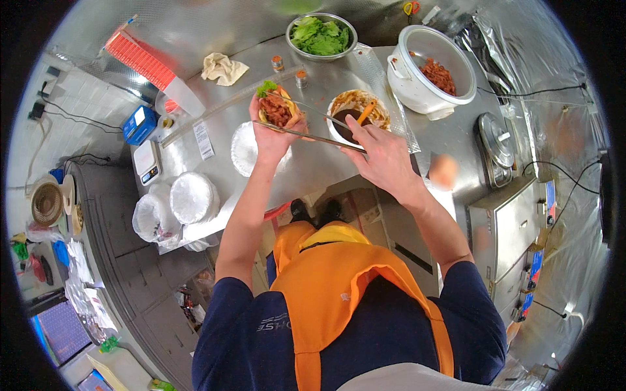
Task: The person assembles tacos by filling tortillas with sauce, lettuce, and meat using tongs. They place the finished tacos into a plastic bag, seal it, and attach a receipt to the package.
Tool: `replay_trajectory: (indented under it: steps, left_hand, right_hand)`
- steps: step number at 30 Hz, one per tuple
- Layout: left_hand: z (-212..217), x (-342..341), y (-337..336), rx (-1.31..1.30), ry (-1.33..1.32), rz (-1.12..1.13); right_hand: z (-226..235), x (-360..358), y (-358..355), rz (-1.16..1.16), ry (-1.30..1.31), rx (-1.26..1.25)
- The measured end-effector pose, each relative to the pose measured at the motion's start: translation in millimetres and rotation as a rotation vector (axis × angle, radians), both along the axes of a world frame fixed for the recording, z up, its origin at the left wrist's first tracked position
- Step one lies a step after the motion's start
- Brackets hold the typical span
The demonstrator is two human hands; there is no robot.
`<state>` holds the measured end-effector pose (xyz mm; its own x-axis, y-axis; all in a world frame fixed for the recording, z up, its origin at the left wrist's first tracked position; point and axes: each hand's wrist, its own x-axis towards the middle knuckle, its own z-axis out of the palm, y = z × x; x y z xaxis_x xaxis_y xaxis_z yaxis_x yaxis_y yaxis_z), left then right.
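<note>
The left hand (268, 138) cupped a filled bun (276, 107), fingers curled under it. The right hand (381, 156) pinched long metal tongs (306, 127) reaching the bun. Behind the bun sat a sauce bowl (357, 114), then a lettuce bowl (321, 36).

This is looking like a small commercial food stall or takeaway kitchen. A steel tabletop (313, 166) is carrying a metal bowl of lettuce leaves (321, 36), a white cooker pot of reddish minced filling (430, 68), a bowl of dark sauce (355, 114) and two small shakers (289, 70). Stacks of white disposable plates (186, 199) are sitting in plastic bags near a small weighing scale (149, 163). Foil sheeting (521, 58) is covering the walls, a steel cabinet (512, 228) is standing at the right, and the person is wearing an orange apron (332, 287).
</note>
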<state>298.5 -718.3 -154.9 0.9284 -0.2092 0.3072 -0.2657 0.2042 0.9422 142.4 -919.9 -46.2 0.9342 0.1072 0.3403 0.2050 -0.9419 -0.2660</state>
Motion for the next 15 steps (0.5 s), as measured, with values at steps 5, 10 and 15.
replay_trajectory:
  steps: [5, 10, 15]
  left_hand:
    - [-9, 3, -1, 0.096, -0.004, -0.069]
    - [-3, 9, 12, -0.246, 0.134, -0.365]
    - [22, 31, 40, -0.059, 0.019, -0.503]
  right_hand:
    - [-4, 2, -17, 0.086, 0.031, 0.131]
    - [3, 15, -35, 0.163, 0.071, 0.176]
    - [27, 32, -41, 0.263, -0.033, 0.002]
